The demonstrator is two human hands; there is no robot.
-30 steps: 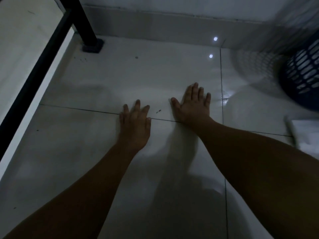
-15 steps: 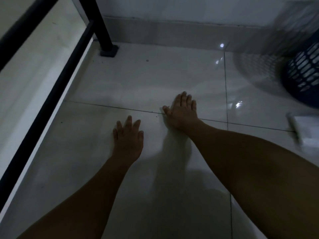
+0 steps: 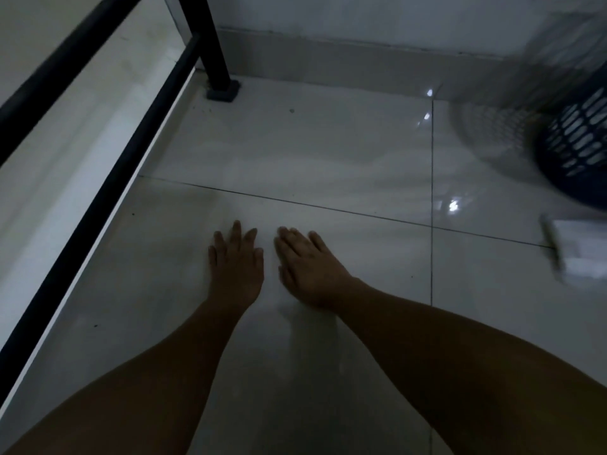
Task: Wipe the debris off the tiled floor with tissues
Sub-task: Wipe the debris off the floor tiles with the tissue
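My left hand (image 3: 237, 261) and my right hand (image 3: 305, 264) lie palm down, side by side, on the glossy white tiled floor (image 3: 328, 152), fingers spread and pointing away from me. Nothing shows in either hand. A white stack of tissues (image 3: 578, 254) rests on the floor at the right edge, well apart from my right hand. Small dark specks of debris (image 3: 291, 110) dot the far tile, and further specks lie by the left rail. The light is dim.
A black metal frame (image 3: 108, 178) runs along the left, its post foot (image 3: 223, 91) on the floor near the back wall. A dark blue perforated basket (image 3: 578, 142) stands at the right. A skirting board (image 3: 345, 60) closes the back.
Both hands have slid back toward me across the tile seam and come closer together. The view has shifted, so the frame and basket sit further right and lower.
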